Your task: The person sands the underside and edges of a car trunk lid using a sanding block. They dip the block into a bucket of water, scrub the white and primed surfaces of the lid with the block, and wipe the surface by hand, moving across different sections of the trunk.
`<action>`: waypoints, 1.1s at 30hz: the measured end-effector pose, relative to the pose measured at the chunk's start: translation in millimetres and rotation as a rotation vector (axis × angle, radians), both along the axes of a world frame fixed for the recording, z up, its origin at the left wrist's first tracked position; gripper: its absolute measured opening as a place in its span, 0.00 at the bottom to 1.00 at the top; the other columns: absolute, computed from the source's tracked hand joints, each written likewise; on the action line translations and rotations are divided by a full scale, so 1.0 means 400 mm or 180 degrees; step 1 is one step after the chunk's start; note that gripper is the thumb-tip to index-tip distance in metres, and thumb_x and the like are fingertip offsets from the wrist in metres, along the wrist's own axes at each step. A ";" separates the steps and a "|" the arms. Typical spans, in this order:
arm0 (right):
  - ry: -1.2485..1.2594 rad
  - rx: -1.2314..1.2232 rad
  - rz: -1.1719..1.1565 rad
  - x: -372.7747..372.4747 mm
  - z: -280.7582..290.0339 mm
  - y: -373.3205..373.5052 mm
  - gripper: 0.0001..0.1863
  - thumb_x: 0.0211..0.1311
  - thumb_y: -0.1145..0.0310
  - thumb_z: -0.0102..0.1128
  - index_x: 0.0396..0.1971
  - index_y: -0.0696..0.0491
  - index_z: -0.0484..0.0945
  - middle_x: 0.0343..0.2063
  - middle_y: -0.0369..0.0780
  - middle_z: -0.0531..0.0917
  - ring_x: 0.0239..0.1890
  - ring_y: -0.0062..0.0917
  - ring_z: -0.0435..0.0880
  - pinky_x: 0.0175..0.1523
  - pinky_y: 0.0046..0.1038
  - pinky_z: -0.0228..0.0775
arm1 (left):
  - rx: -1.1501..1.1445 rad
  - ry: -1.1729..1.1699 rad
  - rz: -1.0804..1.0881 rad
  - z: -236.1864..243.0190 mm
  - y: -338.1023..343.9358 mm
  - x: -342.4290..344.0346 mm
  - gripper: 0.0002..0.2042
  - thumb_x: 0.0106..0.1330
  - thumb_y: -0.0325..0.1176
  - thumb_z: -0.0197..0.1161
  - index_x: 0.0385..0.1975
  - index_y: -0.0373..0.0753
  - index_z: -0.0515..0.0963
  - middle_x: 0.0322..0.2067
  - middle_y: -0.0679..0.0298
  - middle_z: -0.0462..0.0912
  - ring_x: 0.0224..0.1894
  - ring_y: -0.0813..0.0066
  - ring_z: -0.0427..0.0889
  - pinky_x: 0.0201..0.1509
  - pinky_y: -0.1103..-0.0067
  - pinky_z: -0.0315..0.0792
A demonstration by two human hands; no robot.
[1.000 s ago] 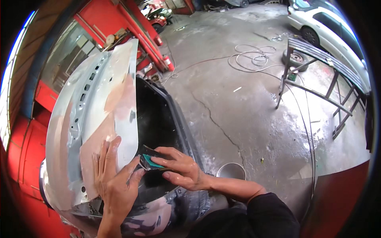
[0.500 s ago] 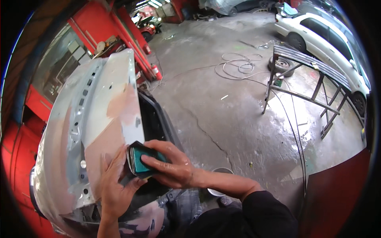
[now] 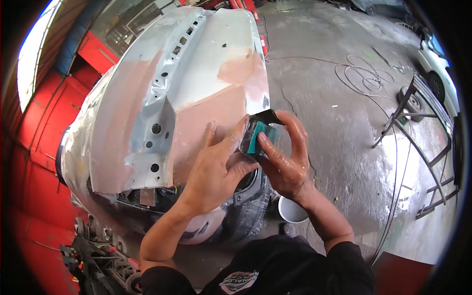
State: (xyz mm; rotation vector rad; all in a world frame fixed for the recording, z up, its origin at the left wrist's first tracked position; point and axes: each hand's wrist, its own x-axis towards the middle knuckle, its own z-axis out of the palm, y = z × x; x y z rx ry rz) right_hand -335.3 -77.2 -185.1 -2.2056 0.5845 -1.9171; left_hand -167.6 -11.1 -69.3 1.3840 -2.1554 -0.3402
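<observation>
In my right hand (image 3: 290, 157) is a teal sanding block (image 3: 256, 137), its thumb on the face and fingers bent round the far side. Dark sandpaper (image 3: 266, 117) wraps the block, with a loose flap standing up at the top. The block is tilted near the right edge of a car body panel (image 3: 201, 137) with pinkish-brown filler patches and bare grey-white areas. My left hand (image 3: 211, 169) is open, fingers stretched toward the panel and the block's left side, thumb apart. Whether its fingertips touch the block is unclear. Both hands look wet.
A white bucket (image 3: 293, 210) stands on the floor below my right forearm. Further right are a coiled hose (image 3: 364, 81), a loose wheel (image 3: 413, 102), a metal trestle (image 3: 408, 129) and a white car (image 3: 445, 73). Dark parts (image 3: 98, 265) lie at lower left beside red panels (image 3: 34, 167).
The view has swung left and down, so the panel and hands appear further right and higher. My right hand still holds the block, now with its wrist lower beneath it.
</observation>
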 end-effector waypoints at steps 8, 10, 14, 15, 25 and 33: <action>-0.0087 -0.0457 -0.0506 0.012 0.007 -0.005 0.30 0.44 0.79 0.75 0.53 0.50 0.84 0.54 0.51 0.80 0.53 0.47 0.80 0.56 0.42 0.75 | 0.0035 -0.0062 -0.0299 0.013 0.006 0.012 0.36 0.64 0.27 0.68 0.73 0.33 0.60 0.62 0.48 0.77 0.65 0.47 0.74 0.80 0.52 0.40; -0.0183 -0.0453 -0.0401 0.016 0.016 -0.017 0.29 0.44 0.80 0.75 0.52 0.50 0.84 0.53 0.50 0.81 0.52 0.46 0.81 0.54 0.41 0.76 | 0.0137 0.0001 -0.0344 0.018 0.005 0.020 0.37 0.64 0.25 0.67 0.73 0.33 0.60 0.64 0.47 0.75 0.66 0.46 0.72 0.80 0.52 0.40; -0.0219 -0.0469 -0.0212 0.011 0.020 -0.028 0.28 0.45 0.80 0.74 0.52 0.52 0.83 0.52 0.50 0.82 0.52 0.46 0.82 0.52 0.40 0.78 | 0.0406 0.0100 -0.0411 0.033 0.010 0.028 0.37 0.62 0.21 0.63 0.74 0.33 0.58 0.64 0.47 0.74 0.68 0.45 0.70 0.81 0.53 0.41; -0.0226 -0.0469 -0.0213 0.012 0.020 -0.029 0.28 0.45 0.80 0.74 0.52 0.52 0.83 0.52 0.50 0.82 0.52 0.46 0.82 0.52 0.40 0.78 | 0.0407 0.0092 -0.0412 0.034 0.012 0.030 0.37 0.62 0.21 0.63 0.74 0.33 0.58 0.64 0.47 0.74 0.68 0.45 0.70 0.81 0.53 0.41; -0.0254 -0.0613 -0.0146 0.018 0.026 -0.034 0.25 0.45 0.81 0.71 0.49 0.54 0.84 0.53 0.49 0.82 0.52 0.46 0.83 0.53 0.39 0.81 | 0.0626 0.0607 -0.0228 0.019 0.009 0.039 0.27 0.70 0.15 0.54 0.71 0.26 0.64 0.65 0.53 0.74 0.69 0.68 0.70 0.75 0.73 0.60; -0.0217 -0.0745 -0.0173 0.019 0.024 -0.038 0.26 0.42 0.80 0.70 0.47 0.55 0.85 0.55 0.50 0.81 0.52 0.46 0.83 0.54 0.40 0.81 | 0.0317 0.0691 -0.0160 0.016 0.004 0.031 0.30 0.63 0.16 0.62 0.68 0.31 0.68 0.50 0.47 0.84 0.53 0.55 0.85 0.79 0.62 0.51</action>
